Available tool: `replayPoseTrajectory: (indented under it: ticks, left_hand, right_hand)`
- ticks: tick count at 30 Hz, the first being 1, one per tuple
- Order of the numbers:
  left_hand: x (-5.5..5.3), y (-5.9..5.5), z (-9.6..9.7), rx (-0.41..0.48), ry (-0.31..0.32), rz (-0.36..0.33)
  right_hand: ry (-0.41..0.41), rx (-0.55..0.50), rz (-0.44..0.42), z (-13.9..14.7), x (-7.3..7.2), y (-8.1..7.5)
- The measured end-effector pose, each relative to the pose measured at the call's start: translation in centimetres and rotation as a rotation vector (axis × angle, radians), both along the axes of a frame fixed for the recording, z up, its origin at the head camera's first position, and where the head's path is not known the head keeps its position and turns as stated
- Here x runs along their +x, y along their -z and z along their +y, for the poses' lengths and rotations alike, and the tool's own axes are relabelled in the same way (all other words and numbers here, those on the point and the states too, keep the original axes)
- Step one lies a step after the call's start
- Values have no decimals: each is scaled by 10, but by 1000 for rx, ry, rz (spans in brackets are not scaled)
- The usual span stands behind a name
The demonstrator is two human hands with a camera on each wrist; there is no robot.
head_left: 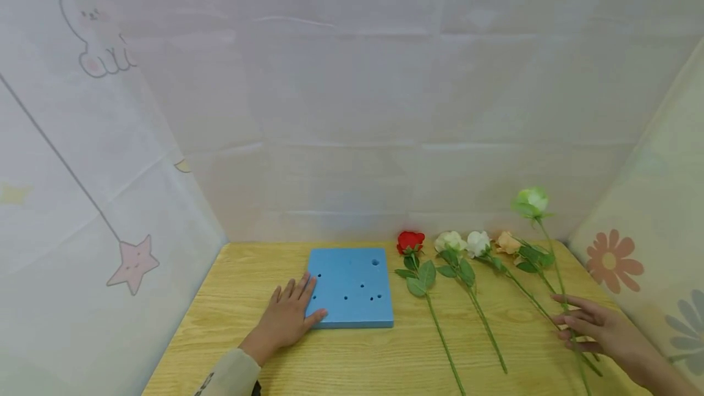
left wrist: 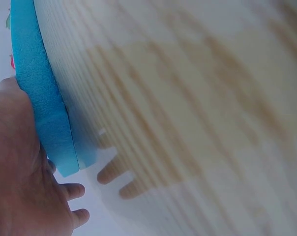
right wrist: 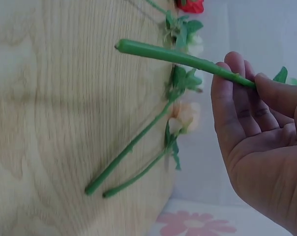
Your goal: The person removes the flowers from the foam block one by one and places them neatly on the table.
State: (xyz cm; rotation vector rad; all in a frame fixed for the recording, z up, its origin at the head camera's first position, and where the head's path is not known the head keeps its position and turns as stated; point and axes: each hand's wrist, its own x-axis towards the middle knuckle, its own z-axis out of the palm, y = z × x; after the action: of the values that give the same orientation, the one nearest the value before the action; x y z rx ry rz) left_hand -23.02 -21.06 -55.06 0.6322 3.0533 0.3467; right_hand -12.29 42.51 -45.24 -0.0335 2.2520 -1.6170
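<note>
A blue foam block (head_left: 352, 280) with several small holes in its top lies flat on the table. My left hand (head_left: 287, 318) rests against its left edge, fingers spread and thumb near the front corner; the left wrist view shows the block's side (left wrist: 47, 98) along that hand. Off to the right, my right hand (head_left: 602, 333) pinches the stem of an artificial pale green and white rose (head_left: 532, 201), held up with its bloom at the top. In the right wrist view the green stem (right wrist: 163, 53) passes between thumb and fingers, its cut end sticking out.
Several more artificial roses lie right of the block: a red rose (head_left: 410, 241), a cream rose (head_left: 450, 241), a white rose (head_left: 478, 243) and a peach rose (head_left: 507, 242), stems pointing toward the front. Printed cloth walls (head_left: 341, 109) enclose the wooden table (head_left: 236, 286).
</note>
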Motion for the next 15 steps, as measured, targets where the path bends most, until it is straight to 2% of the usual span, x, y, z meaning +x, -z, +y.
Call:
replayPoseTrajectory:
  ticks: [15]
  left_hand:
    - [0,-2,1,2,-7,-9]
  right_hand:
    - [-120,-34,-52,65,-8,18]
